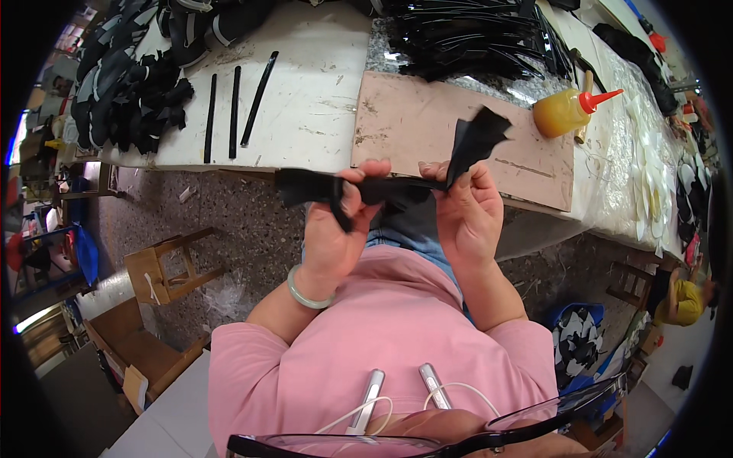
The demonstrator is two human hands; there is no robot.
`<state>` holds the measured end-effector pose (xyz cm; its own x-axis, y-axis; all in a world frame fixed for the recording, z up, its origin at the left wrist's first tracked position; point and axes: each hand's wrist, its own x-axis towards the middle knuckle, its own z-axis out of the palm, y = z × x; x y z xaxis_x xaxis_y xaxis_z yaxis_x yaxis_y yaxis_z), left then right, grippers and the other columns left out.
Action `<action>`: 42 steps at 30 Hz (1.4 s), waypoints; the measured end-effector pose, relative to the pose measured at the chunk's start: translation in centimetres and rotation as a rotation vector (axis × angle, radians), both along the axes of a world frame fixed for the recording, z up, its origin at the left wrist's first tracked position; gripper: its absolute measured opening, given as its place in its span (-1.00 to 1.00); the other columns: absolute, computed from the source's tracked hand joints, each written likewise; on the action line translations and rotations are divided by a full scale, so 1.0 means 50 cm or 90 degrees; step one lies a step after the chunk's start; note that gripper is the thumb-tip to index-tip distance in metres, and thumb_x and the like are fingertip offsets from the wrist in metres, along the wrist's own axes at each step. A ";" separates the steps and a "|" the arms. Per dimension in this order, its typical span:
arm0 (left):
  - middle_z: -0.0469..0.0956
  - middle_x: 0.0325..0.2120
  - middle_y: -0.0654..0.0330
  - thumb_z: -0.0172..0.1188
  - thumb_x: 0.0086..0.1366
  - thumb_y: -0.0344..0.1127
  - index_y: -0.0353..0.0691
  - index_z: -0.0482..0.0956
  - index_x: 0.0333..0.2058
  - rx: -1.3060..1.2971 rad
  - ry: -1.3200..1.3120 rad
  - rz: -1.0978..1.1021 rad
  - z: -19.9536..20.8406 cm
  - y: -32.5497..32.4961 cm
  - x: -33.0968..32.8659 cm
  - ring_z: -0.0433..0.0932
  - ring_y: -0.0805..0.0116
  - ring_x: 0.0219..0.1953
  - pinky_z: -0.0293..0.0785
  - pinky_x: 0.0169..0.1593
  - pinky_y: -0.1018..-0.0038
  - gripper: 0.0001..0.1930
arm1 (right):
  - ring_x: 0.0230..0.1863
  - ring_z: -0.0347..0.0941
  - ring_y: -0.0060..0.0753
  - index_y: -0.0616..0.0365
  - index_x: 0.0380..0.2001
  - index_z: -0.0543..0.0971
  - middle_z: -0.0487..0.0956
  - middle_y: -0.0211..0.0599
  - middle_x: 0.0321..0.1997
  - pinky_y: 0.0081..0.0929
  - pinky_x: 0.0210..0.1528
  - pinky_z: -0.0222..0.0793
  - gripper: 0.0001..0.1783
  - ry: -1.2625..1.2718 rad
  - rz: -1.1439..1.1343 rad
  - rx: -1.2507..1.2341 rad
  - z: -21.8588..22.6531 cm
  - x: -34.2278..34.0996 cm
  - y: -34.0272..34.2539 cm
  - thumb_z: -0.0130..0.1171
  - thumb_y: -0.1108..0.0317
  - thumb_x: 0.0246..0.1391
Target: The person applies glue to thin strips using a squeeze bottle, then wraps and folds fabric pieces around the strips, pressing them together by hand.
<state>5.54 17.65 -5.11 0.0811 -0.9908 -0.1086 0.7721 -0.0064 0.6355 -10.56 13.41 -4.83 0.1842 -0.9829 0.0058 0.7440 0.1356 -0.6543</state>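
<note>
Below the table edge, at the centre of the view, a person in a pink top holds a black strip (382, 187) of soft material in both hands. The left hand (340, 229), wearing a pale green bangle (305, 294) at the wrist, is clamped on the strip, thumb and fingers pinched over it; a loose end sticks out toward 9 o'clock and a short tail hangs down across the palm. The right hand (467, 210) is also pinched shut on the strip, whose other end fans upward toward 1 o'clock, above the fingertips. Between the two hands the strip runs roughly level.

Beyond the hands, at 12 o'clock, a brown board (427, 126) lies on the white table (313, 91). An orange glue bottle (569, 111) with a red nozzle lies at 2 o'clock, just off the board. Three thin black rods (233, 111) lie side by side at 11 o'clock, near a heap of black scraps (145, 95) at 10 o'clock. More black pieces (473, 38) are piled at 12 o'clock. A wooden stool (164, 263) stands on the floor at 8 o'clock.
</note>
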 end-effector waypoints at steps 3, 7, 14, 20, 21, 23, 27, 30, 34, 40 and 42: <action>0.45 0.01 0.12 -0.07 0.40 -0.30 -0.15 0.42 -0.12 0.047 0.120 -0.001 0.010 -0.023 0.021 0.35 0.19 0.17 0.35 0.17 0.25 -0.84 | -0.03 0.45 -0.19 0.22 -0.23 0.34 0.55 -0.01 -0.19 -0.20 0.18 0.22 -0.89 -0.009 -0.053 -0.063 -0.002 -0.014 -0.008 -0.04 0.42 0.24; 0.45 0.00 0.12 -0.07 0.39 -0.32 -0.17 0.42 -0.10 0.037 0.168 0.010 0.006 -0.041 0.074 0.32 0.16 0.19 0.32 0.21 0.19 -0.82 | -0.02 0.42 -0.15 0.26 -0.23 0.38 0.50 -0.09 -0.17 0.00 0.26 0.09 -0.83 -0.001 -0.156 -0.181 0.015 -0.060 -0.012 0.03 0.39 0.19; 0.48 -0.12 0.16 -0.08 0.38 -0.34 -0.18 0.34 0.03 0.094 0.142 0.140 0.013 -0.068 0.181 0.40 0.16 0.10 0.36 0.18 0.19 -0.73 | -0.29 0.41 -0.32 0.24 -0.19 0.43 0.40 -0.36 -0.29 -0.09 0.31 0.07 -0.73 -0.032 -0.230 -0.327 0.065 -0.217 0.001 0.19 0.41 0.05; 0.46 -0.37 0.17 -0.10 0.36 -0.29 -0.32 0.26 0.10 0.091 -0.102 -0.202 0.061 -0.155 0.159 0.51 0.34 -0.47 0.52 -0.31 0.38 -0.62 | -0.43 0.47 -0.30 0.24 -0.16 0.43 0.44 -0.27 -0.31 -0.13 -0.08 0.33 -0.76 0.116 -0.193 -0.330 0.050 -0.234 0.024 0.13 0.40 0.12; 0.46 -0.38 0.17 -0.11 0.38 -0.27 -0.31 0.28 0.08 0.113 -0.154 -0.217 0.070 -0.169 0.141 0.46 0.41 -0.58 0.45 -0.48 0.51 -0.64 | -0.49 0.46 -0.27 0.27 -0.21 0.44 0.45 -0.23 -0.35 -0.12 -0.14 0.35 -0.80 0.090 -0.176 -0.316 0.053 -0.227 0.029 0.09 0.38 0.14; 0.44 -0.41 0.23 -0.07 0.38 -0.25 -0.32 0.36 0.00 0.097 -0.329 -0.318 0.107 -0.197 0.103 0.45 0.51 -0.59 0.41 -0.54 0.61 -0.68 | -0.57 0.46 -0.18 0.34 -0.34 0.46 0.48 -0.12 -0.45 -0.13 -0.28 0.40 -0.80 0.035 -0.128 -0.276 0.059 -0.228 0.035 -0.01 0.37 0.19; 0.49 -0.50 0.25 0.13 0.29 -0.21 -0.36 0.45 -0.11 -0.149 -0.629 -0.662 0.145 -0.286 0.004 0.49 0.53 -0.50 0.43 -0.39 0.59 -0.67 | -0.63 0.40 -0.32 0.31 -0.39 0.39 0.39 -0.19 -0.45 -0.33 -0.50 0.35 -0.71 0.104 -0.048 -0.192 0.054 -0.227 0.060 0.19 0.28 0.04; 0.58 -0.41 0.10 0.30 0.13 -0.20 -0.35 0.46 -0.13 -0.396 -0.965 -0.630 0.113 -0.351 -0.078 0.54 0.32 -0.31 0.44 -0.22 0.43 -0.58 | -0.48 0.52 -0.18 0.28 -0.29 0.38 0.49 -0.04 -0.31 -0.31 -0.49 0.49 -0.82 0.054 -0.079 -0.010 0.038 -0.208 0.091 0.13 0.51 0.04; 0.57 -0.36 0.02 0.36 0.03 -0.21 -0.29 0.50 -0.24 -0.362 -1.121 -0.544 0.059 -0.383 -0.122 0.52 0.13 -0.29 0.42 -0.20 0.37 -0.63 | -0.48 0.52 -0.25 0.26 -0.30 0.36 0.51 -0.06 -0.31 -0.32 -0.44 0.51 -0.86 -0.026 -0.057 -0.006 0.009 -0.200 0.100 0.08 0.52 0.08; 0.52 -0.37 0.05 0.43 -0.08 -0.23 -0.28 0.51 -0.33 -0.397 -1.071 -0.418 0.032 -0.378 -0.122 0.50 0.11 -0.31 0.42 -0.18 0.34 -0.62 | -0.45 0.54 -0.27 0.27 -0.27 0.37 0.53 -0.07 -0.35 -0.36 -0.44 0.51 -0.87 -0.016 -0.088 0.043 0.001 -0.220 0.090 0.06 0.52 0.10; 0.54 -0.26 0.13 0.40 -0.06 -0.15 -0.20 0.51 -0.42 -0.307 -1.089 -0.375 0.033 -0.374 -0.118 0.48 0.06 -0.12 0.39 -0.09 0.30 -0.68 | -0.46 0.54 -0.27 0.26 -0.25 0.37 0.54 -0.06 -0.36 -0.38 -0.46 0.50 -0.87 -0.017 -0.109 0.042 0.003 -0.224 0.079 0.05 0.51 0.12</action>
<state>-0.37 -1.07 -3.45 -0.5331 -0.8456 -0.0281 -0.6548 0.3913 0.6466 -21.75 17.35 -4.67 0.0155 -0.9983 -0.0566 0.7768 0.0476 -0.6279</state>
